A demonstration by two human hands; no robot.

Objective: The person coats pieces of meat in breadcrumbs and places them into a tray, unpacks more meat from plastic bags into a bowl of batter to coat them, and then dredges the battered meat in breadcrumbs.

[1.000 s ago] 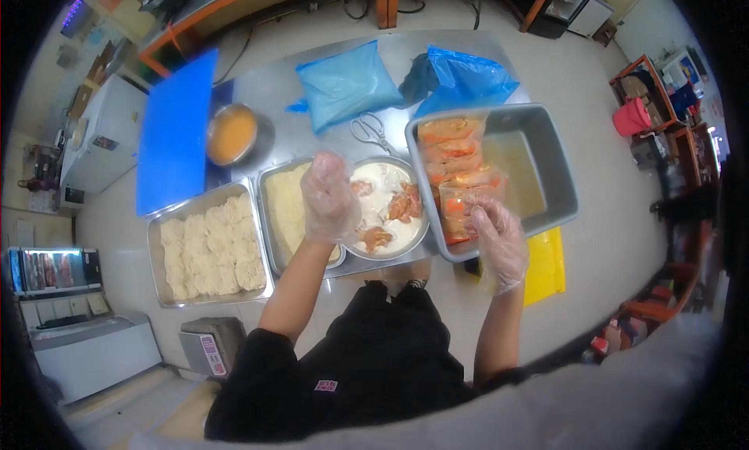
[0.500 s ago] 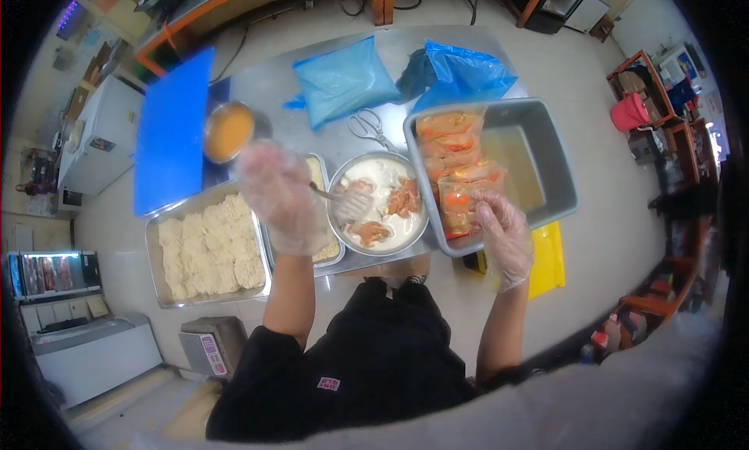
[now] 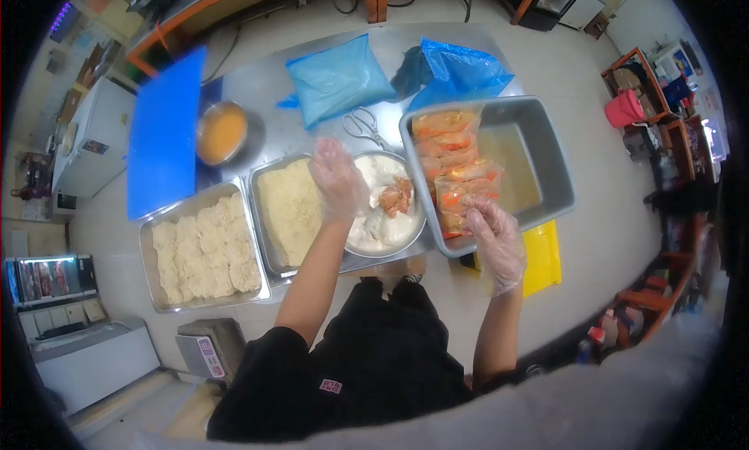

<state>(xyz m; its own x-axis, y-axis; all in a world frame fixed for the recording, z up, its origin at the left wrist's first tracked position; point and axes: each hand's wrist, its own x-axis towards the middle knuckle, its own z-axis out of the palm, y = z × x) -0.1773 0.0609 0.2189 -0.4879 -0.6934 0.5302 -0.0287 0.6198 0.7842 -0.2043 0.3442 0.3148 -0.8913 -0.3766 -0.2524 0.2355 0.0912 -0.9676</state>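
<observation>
My left hand [image 3: 338,183], in a clear plastic glove, is over the left side of a metal bowl [image 3: 422,225] of white batter. Its fingers look curled, and whatever they grip is hidden. A piece of raw meat [image 3: 396,197] shows in the batter; pale lumps lie beside it. My right hand [image 3: 497,239], gloved too, has its fingertips drawn together over the near wall of a grey tub [image 3: 558,165]. Bagged orange marinated meat [image 3: 446,150] fills the tub's left side, close to those fingertips; whether they hold anything is hidden.
Left of the bowl stand a tray of yellowish crumbs [image 3: 285,208] and a tray of breaded pieces [image 3: 207,251]. Behind are an orange-liquid bowl [image 3: 222,134], a blue board [image 3: 165,138], scissors [image 3: 363,126] and blue bags [image 3: 339,79]. A yellow crate [image 3: 542,259] sits below the tub.
My left hand has moved right, from above the crumb tray to the bowl's edge. Less meat shows in the batter, and the dark handle by that hand is out of sight. My right hand stays put.
</observation>
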